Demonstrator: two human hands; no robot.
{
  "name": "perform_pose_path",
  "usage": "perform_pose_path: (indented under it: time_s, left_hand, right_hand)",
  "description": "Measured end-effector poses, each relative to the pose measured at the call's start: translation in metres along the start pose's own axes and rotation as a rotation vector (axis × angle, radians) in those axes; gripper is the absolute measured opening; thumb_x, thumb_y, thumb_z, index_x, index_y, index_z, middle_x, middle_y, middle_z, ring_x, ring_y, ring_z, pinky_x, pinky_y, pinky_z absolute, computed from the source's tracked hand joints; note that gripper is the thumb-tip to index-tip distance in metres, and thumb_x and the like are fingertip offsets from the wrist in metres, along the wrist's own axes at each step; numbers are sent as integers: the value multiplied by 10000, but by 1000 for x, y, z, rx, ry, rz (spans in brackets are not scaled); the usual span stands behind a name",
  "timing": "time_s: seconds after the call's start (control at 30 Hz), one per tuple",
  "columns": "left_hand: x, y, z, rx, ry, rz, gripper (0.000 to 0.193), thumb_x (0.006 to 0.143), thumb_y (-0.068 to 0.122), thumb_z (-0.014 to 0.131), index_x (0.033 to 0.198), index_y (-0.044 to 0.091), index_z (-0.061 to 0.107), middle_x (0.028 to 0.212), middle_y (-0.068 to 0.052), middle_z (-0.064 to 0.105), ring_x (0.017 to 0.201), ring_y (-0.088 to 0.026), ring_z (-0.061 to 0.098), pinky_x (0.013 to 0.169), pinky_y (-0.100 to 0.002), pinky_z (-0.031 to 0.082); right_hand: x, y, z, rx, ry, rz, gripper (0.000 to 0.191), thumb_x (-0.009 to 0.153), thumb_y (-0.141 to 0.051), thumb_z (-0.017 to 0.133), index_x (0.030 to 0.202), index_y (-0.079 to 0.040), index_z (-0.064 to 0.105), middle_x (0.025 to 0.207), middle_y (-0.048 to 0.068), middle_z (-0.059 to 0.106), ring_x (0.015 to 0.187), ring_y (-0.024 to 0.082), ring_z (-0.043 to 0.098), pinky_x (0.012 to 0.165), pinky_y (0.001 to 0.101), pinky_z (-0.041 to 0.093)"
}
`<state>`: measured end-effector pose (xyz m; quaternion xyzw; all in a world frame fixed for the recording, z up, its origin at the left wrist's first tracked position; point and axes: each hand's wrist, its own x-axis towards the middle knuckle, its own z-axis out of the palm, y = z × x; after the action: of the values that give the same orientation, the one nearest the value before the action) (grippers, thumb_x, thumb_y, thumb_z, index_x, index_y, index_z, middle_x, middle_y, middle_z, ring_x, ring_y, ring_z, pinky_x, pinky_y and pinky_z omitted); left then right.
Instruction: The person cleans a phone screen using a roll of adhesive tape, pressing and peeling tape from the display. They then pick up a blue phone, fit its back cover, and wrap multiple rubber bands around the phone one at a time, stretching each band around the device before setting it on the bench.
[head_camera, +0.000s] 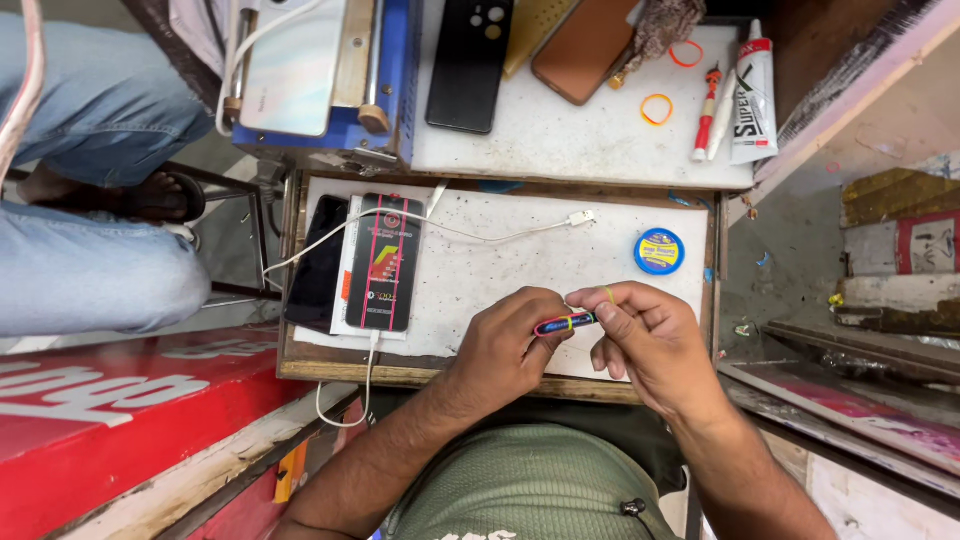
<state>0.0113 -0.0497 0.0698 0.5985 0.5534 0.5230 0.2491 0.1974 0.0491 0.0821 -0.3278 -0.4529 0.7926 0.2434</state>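
Both my hands meet over the near edge of a white work board (500, 270). My left hand (505, 350) grips a short pen-like tool (562, 323), blue and red with a yellow band. My right hand (650, 340) pinches the tool's far end, with a thin yellow rubber band (608, 294) looped at its fingertips. A black phone (384, 262) with red stripes on its screen lies to the left on the board, with a white cable (480, 235) running across to a loose plug.
A round blue and yellow tin (659, 251) sits at the board's right. The upper shelf (580, 130) holds a black phone (470, 62), a brown phone case (580, 45), orange rubber bands (656, 109), a glue tube (755, 90) and a small screwdriver (707, 110). Another person's jeans-clad legs (90, 200) are at left.
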Motion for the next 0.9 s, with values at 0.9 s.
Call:
perform_pose_path:
  time_s: [0.9]
  left_hand:
    - [-2,-14,-20,-367,-243,-572,398,880,155,791,1170,25,552,973,-91,710,906,-121,678,797,-291,579]
  right_hand:
    - [20,18,-9,-681,-2,-26,225,938,-174,712,1090,-9,689,734,81,622,609,108,504,513,245,400]
